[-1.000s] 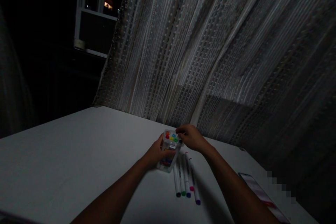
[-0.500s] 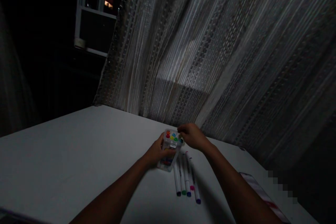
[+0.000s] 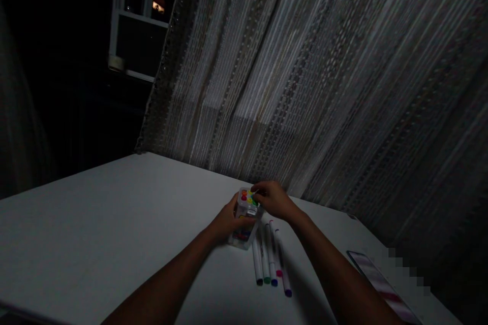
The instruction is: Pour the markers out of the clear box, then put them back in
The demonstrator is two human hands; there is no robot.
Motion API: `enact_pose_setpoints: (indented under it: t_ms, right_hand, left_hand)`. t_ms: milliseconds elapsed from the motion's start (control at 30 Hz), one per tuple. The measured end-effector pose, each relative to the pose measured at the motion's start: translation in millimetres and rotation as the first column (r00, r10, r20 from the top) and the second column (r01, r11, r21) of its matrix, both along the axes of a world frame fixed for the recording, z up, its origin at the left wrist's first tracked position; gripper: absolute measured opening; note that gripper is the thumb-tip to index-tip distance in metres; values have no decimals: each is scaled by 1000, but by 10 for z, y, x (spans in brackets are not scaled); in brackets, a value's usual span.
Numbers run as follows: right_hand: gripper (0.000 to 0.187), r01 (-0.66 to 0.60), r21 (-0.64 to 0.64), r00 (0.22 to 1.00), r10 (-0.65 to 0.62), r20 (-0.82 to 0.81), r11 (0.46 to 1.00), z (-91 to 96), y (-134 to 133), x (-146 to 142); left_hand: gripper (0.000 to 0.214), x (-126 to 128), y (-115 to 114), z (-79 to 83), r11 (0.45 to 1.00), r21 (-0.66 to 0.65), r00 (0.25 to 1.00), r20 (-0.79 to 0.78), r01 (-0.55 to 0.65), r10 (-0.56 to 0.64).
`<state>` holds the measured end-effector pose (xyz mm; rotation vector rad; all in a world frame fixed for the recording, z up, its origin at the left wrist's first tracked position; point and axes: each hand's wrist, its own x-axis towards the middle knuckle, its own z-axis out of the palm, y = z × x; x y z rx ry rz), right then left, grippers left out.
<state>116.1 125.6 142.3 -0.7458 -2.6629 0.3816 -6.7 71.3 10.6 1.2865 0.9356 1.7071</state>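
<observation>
My left hand [image 3: 229, 223] grips a clear plastic marker case [image 3: 247, 209] around its side, and the case stands tilted with its base on the white table. Coloured marker caps fill the top of the case. My right hand [image 3: 274, 200] is closed over the top, its fingertips on the caps and hiding some of them. I cannot tell whether it pinches a single marker. Several loose markers [image 3: 269, 259] with coloured ends lie side by side just below the case, apart from both hands.
The white table [image 3: 114, 228] stretches left and right, and its far edge meets a draped, textured curtain [image 3: 267, 86]. A flat patterned object, possibly a phone [image 3: 381, 284], lies at the right. A dark window [image 3: 141, 25] shows at upper left.
My right hand has shifted left, from the case's right corner onto the coloured caps. My left hand, the case and the loose markers stay in about the same place.
</observation>
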Motion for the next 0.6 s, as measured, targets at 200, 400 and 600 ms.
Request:
enact_pose_setpoints:
  t_ms: [200,400,600]
  right_hand:
    - [30,-23,24,1000,22,17,999,-8,-60,-98]
    - [30,13,-6,1000,-13,-19,1000,-25,-77,-130]
    - [35,-7,-56,1000,6,-29,998,-14,-82,-98]
  left_hand:
    - [71,8,47,-6,999,1,997,-55,-48,48]
    - [67,18,76,-23,999,-11,998,-48,-52,51]
    - [69,18,38,5,999,11,998,-42,-43,44]
